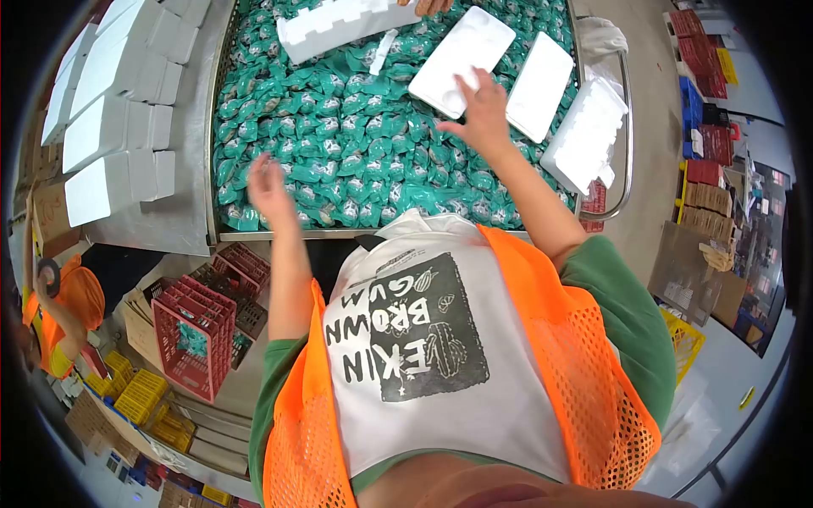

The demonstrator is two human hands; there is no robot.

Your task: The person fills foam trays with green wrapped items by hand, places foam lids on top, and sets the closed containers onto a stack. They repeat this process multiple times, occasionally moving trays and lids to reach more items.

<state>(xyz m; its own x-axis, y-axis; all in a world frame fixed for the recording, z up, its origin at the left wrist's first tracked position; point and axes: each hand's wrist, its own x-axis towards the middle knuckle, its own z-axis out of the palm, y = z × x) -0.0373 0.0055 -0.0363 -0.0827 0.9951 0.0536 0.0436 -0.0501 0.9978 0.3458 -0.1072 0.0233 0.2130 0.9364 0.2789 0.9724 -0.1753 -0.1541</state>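
Observation:
Small teal-wrapped packets (pixel 339 144) fill a wide metal-edged tray in front of me. My left hand (pixel 271 188) is over the packets near the tray's left front part, blurred by motion, its fingers not clear. My right hand (pixel 483 110) has its fingers spread just beside the lower end of a white foam box (pixel 464 59); whether it touches the box cannot be seen. Right of it lie another white box (pixel 539 86) and a white piece with notched edges (pixel 584 137). A long notched white piece (pixel 339 30) and a small white strip (pixel 383 51) lie at the back.
White boxes (pixel 110 127) are stacked on the metal table (pixel 182 169) at left. Another person's hand (pixel 432 7) shows at the top edge. A co-worker in an orange vest (pixel 76 296) is at lower left, near red crates (pixel 195 339) and yellow crates (pixel 144 396).

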